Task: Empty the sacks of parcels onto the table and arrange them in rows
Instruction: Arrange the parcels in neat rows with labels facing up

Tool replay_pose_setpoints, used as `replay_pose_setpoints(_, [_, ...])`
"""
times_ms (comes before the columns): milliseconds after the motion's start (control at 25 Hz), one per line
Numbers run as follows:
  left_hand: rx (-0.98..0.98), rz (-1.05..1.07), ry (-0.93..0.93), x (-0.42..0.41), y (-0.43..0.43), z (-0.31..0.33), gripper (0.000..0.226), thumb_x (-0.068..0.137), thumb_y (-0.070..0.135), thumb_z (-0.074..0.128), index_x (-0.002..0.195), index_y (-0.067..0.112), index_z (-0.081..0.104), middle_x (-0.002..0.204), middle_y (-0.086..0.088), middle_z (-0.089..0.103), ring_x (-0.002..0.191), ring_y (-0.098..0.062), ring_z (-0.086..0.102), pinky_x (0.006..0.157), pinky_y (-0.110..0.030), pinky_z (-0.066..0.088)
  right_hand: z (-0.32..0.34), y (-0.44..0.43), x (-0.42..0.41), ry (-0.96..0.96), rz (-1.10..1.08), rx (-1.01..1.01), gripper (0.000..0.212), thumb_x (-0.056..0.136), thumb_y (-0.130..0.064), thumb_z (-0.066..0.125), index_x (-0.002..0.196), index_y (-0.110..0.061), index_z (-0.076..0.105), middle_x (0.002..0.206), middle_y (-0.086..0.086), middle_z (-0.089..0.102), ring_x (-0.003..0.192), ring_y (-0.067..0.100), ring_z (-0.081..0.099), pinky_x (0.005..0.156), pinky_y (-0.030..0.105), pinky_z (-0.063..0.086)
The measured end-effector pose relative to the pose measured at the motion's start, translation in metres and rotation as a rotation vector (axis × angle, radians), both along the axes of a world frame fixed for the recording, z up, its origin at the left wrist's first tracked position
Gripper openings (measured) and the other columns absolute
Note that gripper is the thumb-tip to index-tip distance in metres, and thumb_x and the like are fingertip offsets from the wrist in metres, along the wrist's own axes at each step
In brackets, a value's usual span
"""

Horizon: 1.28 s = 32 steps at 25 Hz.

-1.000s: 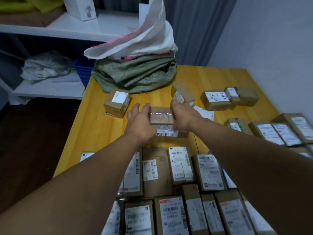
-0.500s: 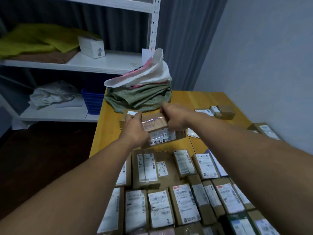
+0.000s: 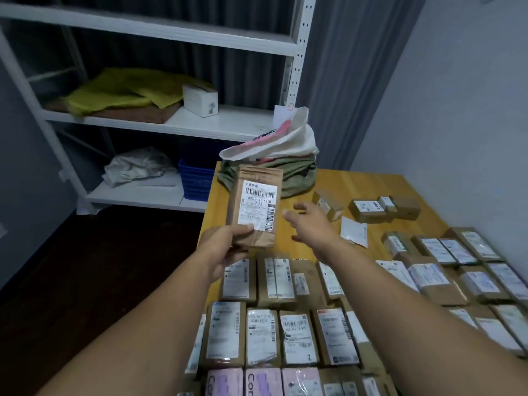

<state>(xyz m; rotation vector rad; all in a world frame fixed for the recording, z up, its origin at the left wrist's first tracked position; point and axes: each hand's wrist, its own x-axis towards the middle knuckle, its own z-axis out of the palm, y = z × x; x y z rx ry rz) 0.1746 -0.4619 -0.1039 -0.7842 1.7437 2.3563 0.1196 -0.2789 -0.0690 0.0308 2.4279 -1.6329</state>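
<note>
A white metal shelving rack (image 3: 177,41) is standing along the far wall, with yellow cloth (image 3: 114,94), a small white box (image 3: 200,100) and a blue basket (image 3: 194,181) sitting on its shelves. In front of it, the yellow wooden table (image 3: 368,184) is carrying most of the load. Rows of labelled parcels (image 3: 261,337) are lying flat, edge to edge, across its near half and along the right side. At the far left corner the emptied sacks (image 3: 297,178) are lying in a heap, green ones underneath and a white one on top.

The person is holding a brown paper parcel (image 3: 257,207) upright above the table's left edge, in front of the sacks, with its shipping label facing them. The left hand (image 3: 225,247) is gripping it by the lower end, thumb across the front. The right hand (image 3: 311,224) is hovering just to the right of it, fingers spread and loose, holding nothing.

Beyond that hand, a few loose cardboard boxes (image 3: 368,210) and a white mailer bag (image 3: 353,231) are lying apart from the rows.
</note>
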Motion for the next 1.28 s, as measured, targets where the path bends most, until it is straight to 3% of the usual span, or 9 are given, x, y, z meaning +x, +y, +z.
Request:
replay_pose_setpoints(80, [-0.004,0.003,-0.012,0.008,-0.002,-0.002,0.032,0.081,0.023,0.08,0.109,0.012,0.071,0.092,-0.005,0.078,0.085,-0.02,0.076,0.08,-0.036,0.062,-0.012,-0.015,0.012,-0.097,0.053,-0.102,0.048,0.099,-0.031,0.061,0.142,-0.014,0.045,0.134,0.006,0.059,0.119,0.025,0.059,0.098,0.048,0.053])
replay_pose_setpoints(240, [-0.075,0.024,-0.015,0.016,-0.009,-0.012,0.037,0.082,0.034,0.078,0.115,0.02,0.068,0.101,-0.003,0.076,0.092,-0.02,0.073,0.087,-0.043,0.06,-0.03,-0.043,0.019,-0.072,0.087,-0.14,0.024,0.1,-0.016,0.057,0.124,-0.014,0.059,0.105,0.004,0.074,0.095,0.022,0.073,0.091,0.052,0.058])
replay_pose_setpoints(400, [-0.177,0.069,-0.015,0.021,-0.028,-0.027,0.039,0.089,0.042,0.07,0.126,0.031,0.061,0.112,0.005,0.072,0.103,-0.015,0.065,0.099,-0.045,0.05,-0.046,-0.068,0.01,-0.075,0.155,-0.11,0.018,0.1,-0.013,0.059,0.118,-0.013,0.063,0.106,0.007,0.074,0.095,0.025,0.073,0.09,0.052,0.058])
replay_pose_setpoints(600, [-0.18,0.113,-0.133,0.024,-0.058,-0.064,0.033,0.094,0.044,0.062,0.121,0.025,0.063,0.111,0.003,0.073,0.105,-0.017,0.066,0.104,-0.044,0.045,-0.093,-0.101,0.004,-0.17,0.25,-0.027,0.004,0.096,-0.02,0.066,0.095,-0.023,0.063,0.099,0.004,0.074,0.093,0.027,0.071,0.088,0.052,0.059])
replay_pose_setpoints(720, [-0.177,0.119,-0.207,0.017,-0.073,-0.09,0.031,0.098,0.041,0.056,0.121,0.021,0.06,0.11,0.001,0.071,0.099,-0.016,0.066,0.091,-0.038,0.048,-0.125,-0.119,0.003,-0.224,0.227,0.006,0.005,0.094,-0.016,0.067,0.094,-0.02,0.067,0.095,0.001,0.073,0.089,0.023,0.071,0.083,0.045,0.06])
replay_pose_setpoints(840, [-0.185,0.114,-0.254,0.008,-0.093,-0.125,0.023,0.1,0.034,0.056,0.121,0.027,0.057,0.111,0.001,0.071,0.093,-0.016,0.069,0.071,-0.031,0.05,-0.153,-0.135,0.007,-0.282,0.219,0.11,0.019,0.093,-0.008,0.066,0.083,-0.023,0.061,0.094,0.002,0.072,0.086,0.023,0.07,0.066,0.03,0.054])
replay_pose_setpoints(1080, [-0.15,0.04,-0.4,-0.019,-0.127,-0.207,0.037,0.096,0.034,0.059,0.129,0.018,0.057,0.114,-0.009,0.071,0.097,-0.03,0.071,0.09,-0.048,0.057,-0.197,-0.167,-0.002,-0.291,0.234,0.365,0.033,0.092,-0.003,0.059,0.067,-0.023,0.048,0.071,-0.006,0.057,0.068,0.015,0.058,0.054,0.02,0.042])
replay_pose_setpoints(1200, [-0.156,0.004,-0.48,-0.024,-0.132,-0.257,0.054,0.087,0.041,0.064,0.13,0.01,0.055,0.115,-0.013,0.07,0.098,-0.032,0.07,0.093,-0.05,0.055,-0.203,-0.17,-0.003,-0.248,0.301,0.464,0.029,0.091,-0.008,0.062,0.072,-0.022,0.046,0.071,-0.011,0.047,0.064,0.004,0.049,0.05,0.016,0.034])
replay_pose_setpoints(1280, [-0.18,-0.059,-0.526,-0.026,-0.131,-0.262,0.062,0.081,0.046,0.068,0.127,0.005,0.058,0.113,-0.014,0.07,0.097,-0.031,0.07,0.093,-0.047,0.055,-0.204,-0.17,-0.004,-0.208,0.319,0.515,0.019,0.092,-0.012,0.062,0.082,-0.017,0.047,0.075,-0.012,0.043,0.074,0.011,0.051,0.051,0.016,0.032])
